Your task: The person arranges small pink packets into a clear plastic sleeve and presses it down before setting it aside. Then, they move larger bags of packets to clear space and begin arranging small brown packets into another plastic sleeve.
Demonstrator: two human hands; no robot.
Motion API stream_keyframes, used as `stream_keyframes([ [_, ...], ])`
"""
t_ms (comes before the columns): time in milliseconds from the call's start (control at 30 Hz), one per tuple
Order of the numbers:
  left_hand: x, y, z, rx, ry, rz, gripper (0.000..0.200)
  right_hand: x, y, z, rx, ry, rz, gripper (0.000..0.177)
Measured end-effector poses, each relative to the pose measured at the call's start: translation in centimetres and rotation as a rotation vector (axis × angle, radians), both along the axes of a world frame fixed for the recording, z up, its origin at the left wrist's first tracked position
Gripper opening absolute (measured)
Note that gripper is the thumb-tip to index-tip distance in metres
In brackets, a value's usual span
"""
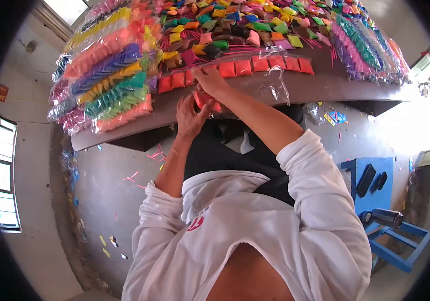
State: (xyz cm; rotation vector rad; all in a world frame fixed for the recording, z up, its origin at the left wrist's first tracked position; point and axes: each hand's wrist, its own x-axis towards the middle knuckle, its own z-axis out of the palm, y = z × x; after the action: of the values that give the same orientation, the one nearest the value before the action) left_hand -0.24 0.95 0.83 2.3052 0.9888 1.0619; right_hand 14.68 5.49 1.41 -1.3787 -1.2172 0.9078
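Several small red packets [235, 67] lie in a row near the table's front edge, with clear plastic film over part of them. My left hand [191, 116] is at the edge of the table, its fingers curled around a few red packets [206, 100]. Just above it, my right hand [211, 83] reaches to the left part of the row. Its fingertips are bent together at a red packet [189, 77], partly covering it. Loose clear plastic film [277, 88] hangs over the table edge to the right of my hands.
Bagged rows of coloured packets [109, 75] are stacked at the table's left, with more bags [368, 47] at the right. Loose multicoloured packets [240, 30] and pink strips cover the back. A blue stool [375, 193] holding dark objects stands at the lower right. Scraps litter the floor.
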Motion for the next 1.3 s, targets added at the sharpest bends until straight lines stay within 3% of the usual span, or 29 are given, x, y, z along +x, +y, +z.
stream_keyframes([
  [33,0.0,-0.1,0.0,0.001,0.002,0.003,0.046,0.4,-0.3,0.2,-0.019,0.131,0.052,0.047],
  [200,0.1,0.2,-1.0,0.033,-0.038,0.029,0.042,1.8,-4.0,4.1,0.033,0.146,0.117,0.031],
  [333,0.3,-0.4,-1.2,-0.291,-0.237,-0.043,0.036,5.3,-10.1,10.1,0.294,0.059,0.088,0.021],
  [400,0.5,-1.2,-0.2,-0.502,-0.386,-0.133,0.033,9.3,-12.7,11.2,0.480,-0.232,-0.216,0.019],
  [500,0.0,-0.1,-1.1,-0.086,-0.142,-0.010,0.031,16.8,-15.3,10.9,0.556,-0.465,-0.640,0.014],
  [567,0.3,-1.0,0.3,-0.097,-0.127,-0.015,0.032,22.9,-16.1,8.8,0.351,-0.582,-0.766,0.022],
  [667,0.2,-0.7,0.0,-0.141,-0.110,0.008,0.035,29.1,-16.7,4.8,0.014,-0.691,-0.739,0.037],
  [767,0.0,-0.1,-1.1,-0.178,-0.123,0.012,0.036,31.8,-15.6,0.1,-0.057,-0.636,-0.649,0.051],
  [967,0.1,-0.5,-0.3,-0.224,-0.140,-0.001,0.036,31.0,-13.7,-0.4,-0.078,-0.928,-0.654,0.058],
  [1067,0.0,0.0,-1.2,-0.198,-0.152,0.007,0.036,33.4,-12.8,0.6,-0.228,-0.804,-0.340,0.055],
  [1167,-0.1,0.2,-1.4,-0.178,-0.136,0.013,0.036,34.4,-12.4,0.7,-0.234,-0.817,-0.343,0.051],
  [1267,-0.1,-0.1,-1.5,-0.181,-0.136,0.029,0.036,34.4,-12.8,1.0,-0.187,-0.665,-0.359,0.046],
  [1300,-0.2,-0.2,-1.2,-0.199,-0.139,0.022,0.037,34.1,-13.0,1.5,-0.161,-0.479,-0.341,0.044],
])
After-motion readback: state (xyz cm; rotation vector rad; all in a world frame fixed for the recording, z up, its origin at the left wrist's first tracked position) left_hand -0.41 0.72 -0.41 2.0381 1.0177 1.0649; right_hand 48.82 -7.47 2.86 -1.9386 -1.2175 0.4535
